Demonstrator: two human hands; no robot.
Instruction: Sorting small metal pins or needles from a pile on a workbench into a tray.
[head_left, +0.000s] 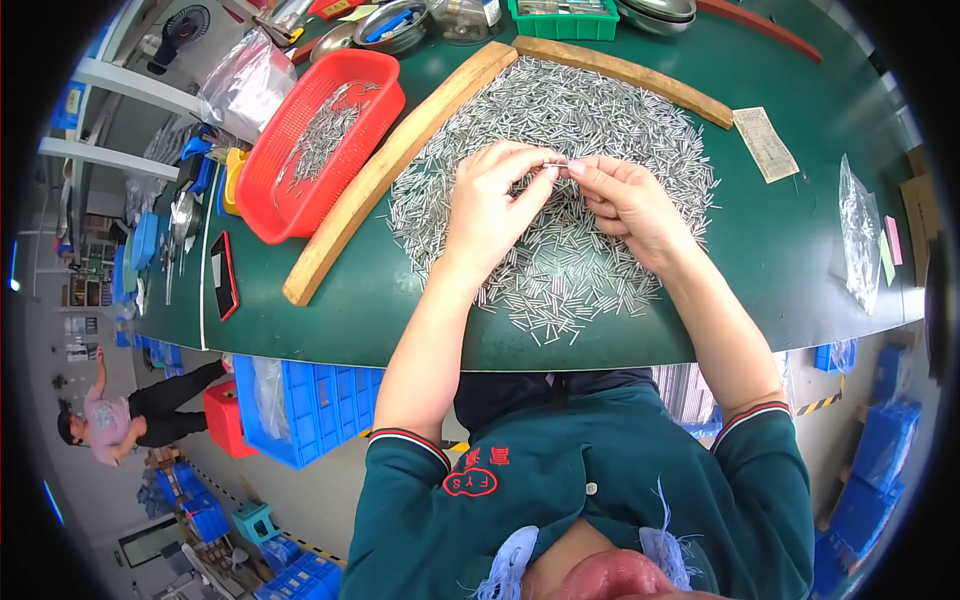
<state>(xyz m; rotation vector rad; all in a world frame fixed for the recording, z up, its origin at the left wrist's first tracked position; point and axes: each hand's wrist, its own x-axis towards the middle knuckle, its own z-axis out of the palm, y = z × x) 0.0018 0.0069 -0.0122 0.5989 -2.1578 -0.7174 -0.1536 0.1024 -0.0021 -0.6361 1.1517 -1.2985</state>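
A broad heap of short silvery metal pins (620, 110) is spread over the green table (330, 335). Above the middle of it, my left hand (492, 200) and my right hand (636, 208) meet fingertip to fingertip. Between them they pinch one small metal pin (555, 165), held roughly level by its two ends. Both hands are closed at thumb and forefinger, and the other fingers of my right hand curl inward. Fingertips cover part of the pin, so its exact shape is hard to make out.
Two wooden bars (405, 165) (630, 75) border the heap at left and back. Beyond the left bar sits a red basket (265, 165) holding more metal pieces. A phone (224, 275), a paper slip (765, 143) and a plastic bag (857, 240) lie around. A person (110, 420) stands far left.
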